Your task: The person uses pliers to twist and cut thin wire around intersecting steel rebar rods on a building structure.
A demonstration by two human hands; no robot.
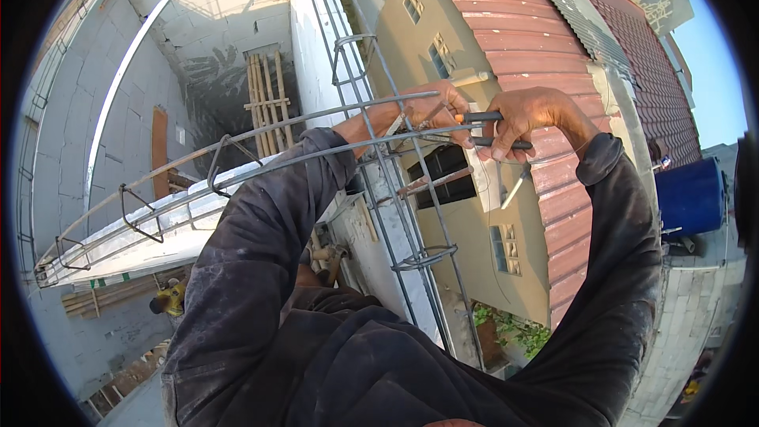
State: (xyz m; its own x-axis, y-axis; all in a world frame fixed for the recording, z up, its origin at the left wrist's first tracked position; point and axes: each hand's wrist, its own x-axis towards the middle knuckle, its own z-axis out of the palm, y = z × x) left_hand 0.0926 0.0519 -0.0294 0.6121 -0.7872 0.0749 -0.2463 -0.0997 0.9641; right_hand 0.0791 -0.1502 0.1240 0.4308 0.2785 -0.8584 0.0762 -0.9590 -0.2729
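Note:
My right hand [522,121] grips a hand tool with dark handles [504,142], probably pincers; its jaws are not clear to see. Close by, my left hand [439,108] is bent around the ends of the steel reinforcing bars [415,135], its fingers beside the tool. What those fingers pinch is partly hidden. Thin tie wire [487,175] hangs loosely below the hands. Here a horizontal rebar cage [284,160] with bent stirrups [216,172] meets another rebar cage [356,65] running along the wall. My left forearm reaches under the upper bar of the horizontal cage.
White block walls [317,29] run beneath both cages. A deep drop with a wooden ladder-like frame [267,104] lies left. A neighbouring house with a red metal roof [522,29] stands right, near a blue tank [691,197]. Below left, a person in yellow [172,299] is visible.

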